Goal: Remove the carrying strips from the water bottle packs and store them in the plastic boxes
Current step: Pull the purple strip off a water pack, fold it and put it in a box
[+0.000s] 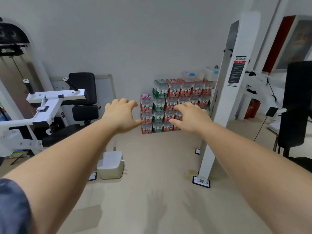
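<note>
Both my arms reach forward from the lower corners of the frame, bare to the elbow, a dark sleeve (11, 205) at lower left. My left hand (120, 114) sits at mid-frame, palm down, fingers spread and curled, holding nothing. My right hand (190, 115) is level with it just to the right, also palm down, fingers apart, empty. The two hands are well apart from each other. Faint hand shadows fall on the beige floor (152, 166) in the lower centre. A pale box (111, 165) sits on the floor left of centre, below my left forearm. A white post (219, 105) rises on the right, its foot plate on the floor, a dark label near its top. A white gym machine (50, 105) with black pads fills the left side. Beyond my hands, against the far wall at centre, stand the water packs (170, 92), stacked in rows, red wraps mostly, some green. Purple strips (146, 95) lie on the leftmost, lower column. Clear plastic boxes (194, 75) rest on top of the stack, blurred. My hands are short of the packs, not touching them.
</note>
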